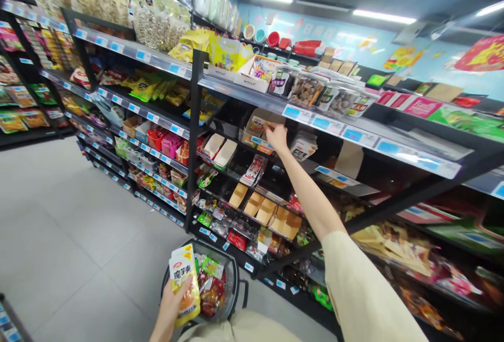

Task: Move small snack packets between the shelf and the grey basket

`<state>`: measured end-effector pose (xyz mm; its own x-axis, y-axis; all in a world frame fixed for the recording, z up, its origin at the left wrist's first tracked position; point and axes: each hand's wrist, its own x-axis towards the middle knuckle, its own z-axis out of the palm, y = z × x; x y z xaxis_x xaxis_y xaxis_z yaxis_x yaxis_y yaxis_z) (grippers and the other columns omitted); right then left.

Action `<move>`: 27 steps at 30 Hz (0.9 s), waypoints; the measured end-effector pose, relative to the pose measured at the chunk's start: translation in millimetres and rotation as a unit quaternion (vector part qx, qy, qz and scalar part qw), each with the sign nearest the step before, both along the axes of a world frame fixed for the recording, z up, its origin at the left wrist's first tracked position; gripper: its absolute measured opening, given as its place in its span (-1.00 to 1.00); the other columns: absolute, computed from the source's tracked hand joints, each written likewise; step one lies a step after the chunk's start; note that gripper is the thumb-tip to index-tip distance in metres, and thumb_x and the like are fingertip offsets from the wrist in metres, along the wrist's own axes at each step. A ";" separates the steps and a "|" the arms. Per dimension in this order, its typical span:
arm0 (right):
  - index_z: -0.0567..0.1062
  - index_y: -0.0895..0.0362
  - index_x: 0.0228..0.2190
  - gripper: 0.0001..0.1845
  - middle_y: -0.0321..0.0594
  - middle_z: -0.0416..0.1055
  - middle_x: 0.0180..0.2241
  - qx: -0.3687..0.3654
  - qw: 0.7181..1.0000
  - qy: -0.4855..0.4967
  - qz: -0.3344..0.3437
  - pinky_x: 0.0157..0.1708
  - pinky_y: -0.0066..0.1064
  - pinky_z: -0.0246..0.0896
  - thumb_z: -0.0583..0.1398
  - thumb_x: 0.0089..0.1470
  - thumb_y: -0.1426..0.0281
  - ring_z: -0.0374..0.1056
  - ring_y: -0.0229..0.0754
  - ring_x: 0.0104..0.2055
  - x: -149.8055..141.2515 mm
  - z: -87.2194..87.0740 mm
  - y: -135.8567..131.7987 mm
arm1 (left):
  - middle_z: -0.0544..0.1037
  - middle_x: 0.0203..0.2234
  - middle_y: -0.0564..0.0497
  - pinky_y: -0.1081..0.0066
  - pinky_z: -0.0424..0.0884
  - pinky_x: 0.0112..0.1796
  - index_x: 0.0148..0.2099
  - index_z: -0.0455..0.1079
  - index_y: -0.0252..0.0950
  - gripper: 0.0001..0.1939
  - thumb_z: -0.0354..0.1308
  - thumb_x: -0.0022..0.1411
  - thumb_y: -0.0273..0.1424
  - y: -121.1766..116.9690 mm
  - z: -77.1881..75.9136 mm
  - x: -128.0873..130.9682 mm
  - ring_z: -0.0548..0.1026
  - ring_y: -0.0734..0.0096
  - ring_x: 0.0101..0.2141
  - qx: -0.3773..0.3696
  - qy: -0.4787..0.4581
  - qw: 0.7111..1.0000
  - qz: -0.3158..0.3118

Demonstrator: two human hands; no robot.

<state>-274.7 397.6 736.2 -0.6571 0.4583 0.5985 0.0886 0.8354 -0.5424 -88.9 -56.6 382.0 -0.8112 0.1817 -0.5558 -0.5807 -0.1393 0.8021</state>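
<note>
Yellow-and-white packets sit pinched in the left hand above the basket, perhaps for dropping in; the right hand, fingers nearly closed, reaches into a shelf box, its hold unclear.

Smooth matt grey floor tiles; glossy yellow plastic snack packet.
</note>
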 end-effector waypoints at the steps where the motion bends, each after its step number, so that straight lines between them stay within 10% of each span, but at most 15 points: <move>1: 0.64 0.19 -0.21 -0.62 0.07 0.65 -0.18 -0.001 1.000 -0.026 -0.013 0.20 0.02 0.29 0.16 0.28 0.18 0.48 0.17 0.05 -6.8 -1.0 1.3 | 0.69 -0.35 -0.11 0.33 0.56 -0.31 -0.11 0.50 -0.36 -0.27 0.59 -0.27 -0.04 -1.2 -0.5 1.4 0.67 0.14 -0.35 -0.006 0.003 1.000 0.006; 9: 0.60 0.20 -0.13 -0.70 0.09 0.61 -0.06 -0.023 0.993 -0.096 -0.067 0.20 -0.05 0.26 0.18 0.23 0.29 0.43 0.12 0.10 -28.5 -9.9 -2.0 | 0.69 -0.36 -0.10 0.34 0.54 -0.37 -0.15 0.49 -0.32 -0.32 0.58 -0.25 -0.04 -11.3 -6.5 9.8 0.65 0.17 -0.40 -0.011 0.006 0.999 0.045; 16: 0.52 0.21 -0.03 -0.62 0.10 0.56 -0.02 0.067 0.997 -0.035 -0.023 0.18 -0.02 0.27 0.22 0.17 0.27 0.45 0.10 0.02 12.1 -8.3 -19.2 | 0.70 -0.30 -0.08 0.32 0.57 -0.31 -0.10 0.44 -0.28 -0.40 0.53 -0.16 -0.14 -19.6 -2.4 5.4 0.68 0.15 -0.34 0.069 -0.071 0.995 0.014; 20: 0.57 0.14 -0.15 -0.70 -0.02 0.57 -0.20 0.140 0.982 -0.055 0.110 -0.03 -0.15 0.36 0.14 0.28 0.23 0.47 0.02 -0.17 70.6 -28.1 -76.6 | 0.70 -0.24 -0.11 0.24 0.59 -0.23 -0.03 0.44 -0.29 -0.41 0.47 -0.11 -0.19 -5.9 29.3 6.8 0.68 0.07 -0.25 0.114 -0.074 0.991 0.007; 23: 0.61 0.08 -0.22 -0.67 -0.19 0.58 -0.38 0.112 0.916 -0.238 0.304 -0.27 -0.29 0.35 0.20 0.27 0.10 0.46 -0.10 -0.40 120.9 -50.0 -124.6 | 0.69 -0.12 -0.16 0.24 0.57 -0.10 0.04 0.44 -0.31 -0.32 0.50 -0.10 -0.13 13.9 63.6 8.4 0.66 0.09 -0.14 0.172 0.015 0.984 -0.053; 27: 0.62 0.06 -0.10 -0.61 -0.21 0.61 -0.41 0.059 0.843 -0.357 0.397 -0.37 -0.34 0.35 0.22 0.27 0.04 0.47 -0.12 -0.46 168.5 -67.6 -161.9 | 0.67 -0.10 -0.15 0.33 0.57 -0.14 -0.01 0.44 -0.35 -0.40 0.50 -0.01 -0.15 37.2 94.8 7.0 0.63 0.22 -0.15 0.102 0.176 0.977 -0.071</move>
